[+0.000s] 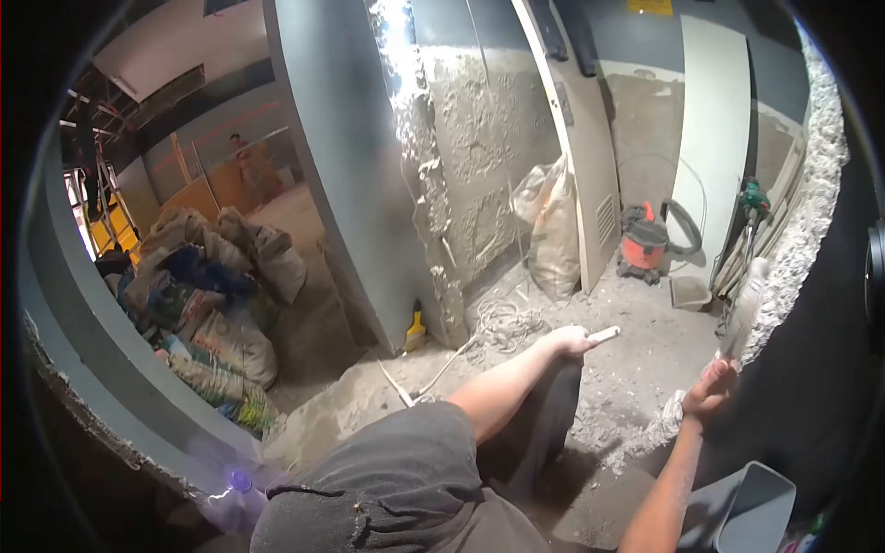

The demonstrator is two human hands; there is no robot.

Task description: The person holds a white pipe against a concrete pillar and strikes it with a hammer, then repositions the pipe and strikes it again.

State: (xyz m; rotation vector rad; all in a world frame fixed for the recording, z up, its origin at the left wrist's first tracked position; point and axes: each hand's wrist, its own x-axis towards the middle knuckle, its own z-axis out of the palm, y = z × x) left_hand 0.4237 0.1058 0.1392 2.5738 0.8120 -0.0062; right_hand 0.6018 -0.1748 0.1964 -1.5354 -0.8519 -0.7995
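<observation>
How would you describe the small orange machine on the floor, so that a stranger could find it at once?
Look to the far wall, where a tall white board leans upright. At its foot, on the dusty floor, stands the orange vacuum cleaner. Its orange body and curved grey hose set it apart from the pale sacks to its left.

Tool (742,313) in right hand (710,392) blurred.
</observation>
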